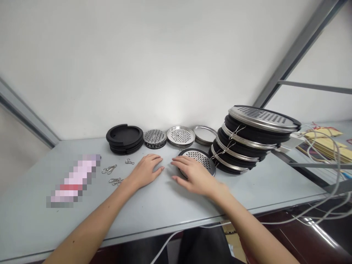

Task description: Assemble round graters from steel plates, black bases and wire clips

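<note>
My left hand point(147, 169) lies low over the grey table with its fingers apart and nothing in it. My right hand point(194, 175) reaches over a round perforated metal plate in a black rim point(202, 157), fingers stretched out; whether it touches the plate I cannot tell. Part of that plate is hidden under the hand. To the left of my left hand are small wire clips with ring ends point(110, 169), some bunched together. Right of my right hand rises a tall, leaning stack of black-rimmed perforated discs point(247, 146), with wire clips hanging at their edges.
Along the wall stand piled black rings point(125, 138), small grater discs point(155, 137), perforated metal discs point(180, 136) and plain metal lids point(205, 135). A blurred-out pink object point(75, 179) lies at left. White cables point(327, 205) hang over the table's right front edge, near a metal frame point(299, 51).
</note>
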